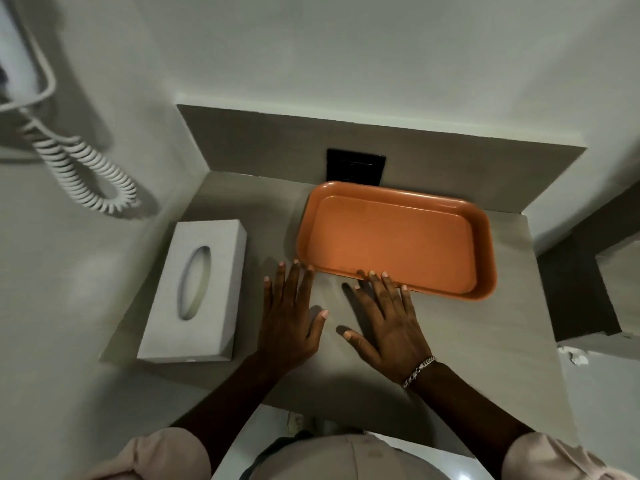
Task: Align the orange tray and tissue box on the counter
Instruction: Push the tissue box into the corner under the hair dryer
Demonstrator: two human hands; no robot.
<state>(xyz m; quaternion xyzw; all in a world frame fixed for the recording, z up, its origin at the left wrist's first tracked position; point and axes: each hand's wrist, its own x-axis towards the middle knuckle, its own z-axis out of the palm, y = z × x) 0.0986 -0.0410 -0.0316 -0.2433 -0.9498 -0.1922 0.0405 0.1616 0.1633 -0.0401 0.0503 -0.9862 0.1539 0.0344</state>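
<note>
Both hands flat and spread, palms down, gripping nothing. Right hand (391,320) low over the counter (485,358), fingertips (385,274) laid right at the near long rim of the orange tray (398,237) — touching it, by the look, though whether resting on the rim or merely against it cannot be told. Bracelet (419,370) on that wrist. Left hand (292,313) alongside, fingers fanned, tips reaching to the tray's near left corner, thumb out toward the other hand.

Outward now: tray empty, lying toward the back right of the counter, far long rim close under the black wall plate (356,166), the whole thing skewed — near rim running off at an angle to the counter's front edge. Tissue box (194,289) well apart on the left, hard by the counter's left edge, slot up, long side running front to back and itself a touch slanted. Coiled white cord (90,174) hanging on the left wall, clear of it all.

Step in hand, judged from this: squaring up the tray, box untouched as yet. Next move calls for a light push or turn at that near rim — left corner in, right end round — until parallel with the back wall, then over to the box to bring it in line.
</note>
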